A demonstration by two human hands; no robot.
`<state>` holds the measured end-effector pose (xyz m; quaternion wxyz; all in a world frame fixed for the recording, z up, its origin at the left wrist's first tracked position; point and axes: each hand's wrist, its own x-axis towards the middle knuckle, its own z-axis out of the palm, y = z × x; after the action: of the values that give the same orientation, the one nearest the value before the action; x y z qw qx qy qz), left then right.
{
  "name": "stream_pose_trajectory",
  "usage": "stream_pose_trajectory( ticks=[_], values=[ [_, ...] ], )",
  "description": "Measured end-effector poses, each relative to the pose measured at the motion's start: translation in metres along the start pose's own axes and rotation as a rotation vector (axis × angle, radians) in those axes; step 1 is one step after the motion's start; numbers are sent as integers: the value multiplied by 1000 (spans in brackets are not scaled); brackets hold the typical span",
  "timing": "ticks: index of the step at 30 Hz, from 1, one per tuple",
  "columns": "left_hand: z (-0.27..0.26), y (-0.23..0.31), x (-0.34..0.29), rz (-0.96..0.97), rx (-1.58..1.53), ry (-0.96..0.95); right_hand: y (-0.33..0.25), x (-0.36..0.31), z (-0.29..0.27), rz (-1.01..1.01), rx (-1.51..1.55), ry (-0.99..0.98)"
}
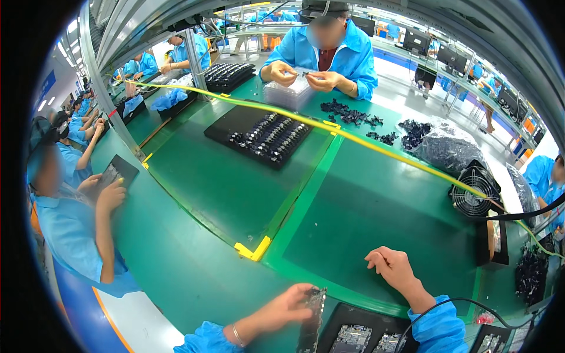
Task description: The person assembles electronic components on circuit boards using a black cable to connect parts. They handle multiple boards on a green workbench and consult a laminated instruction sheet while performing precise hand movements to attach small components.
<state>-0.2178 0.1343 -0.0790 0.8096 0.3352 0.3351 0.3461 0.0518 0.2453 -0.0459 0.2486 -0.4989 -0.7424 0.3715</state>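
Observation:
My left hand [285,307], at the lower middle, grips the edge of a thin dark panel [310,329] with small bright spots along its side. The panel stands tilted beside a black tray [376,318]. In that tray lie circuit boards [352,339] with silvery parts. Farther up and to the right, my right hand [393,269] is over the green mat [365,206], its fingers curled in. Whatever they hold, if anything, is hidden. A black cable [471,300] runs across my right sleeve.
Across the table, a person [329,53] handles a small part above stacked clear trays [288,94]. A black tray [220,134] of small parts lies on the far mat. A yellow-green cord [376,145] spans the view. At right stands a black fan [475,191]. Another person [70,223] works at left.

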Motion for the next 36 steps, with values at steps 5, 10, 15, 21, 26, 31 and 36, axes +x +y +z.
stream_pose_trajectory(
  ticks=[5, 10, 15, 21, 26, 31, 36],
  values=[
    [6, 7, -1, -4, -87, -17, 8, 0, 9, -205, -115, 45],
    [-5, -7, 4, 41, 48, 0, 13, 1, 14, -244, -115, 115],
    [-1, -3, 5, 52, 9, 27, 18, -1, 17, -424, -273, 175],
    [12, 5, 0, 195, -7, 59, -10, -33, 5, -3, 15, 67],
    [47, 14, -9, 620, 461, 244, -60, -80, 5, -63, 299, 114],
    [100, 19, -29, 990, 1101, 462, -106, -111, 13, -166, 501, 247],
    [121, 20, -42, 1191, 1285, 514, -117, -135, 16, -202, 485, 268]
  ],
)
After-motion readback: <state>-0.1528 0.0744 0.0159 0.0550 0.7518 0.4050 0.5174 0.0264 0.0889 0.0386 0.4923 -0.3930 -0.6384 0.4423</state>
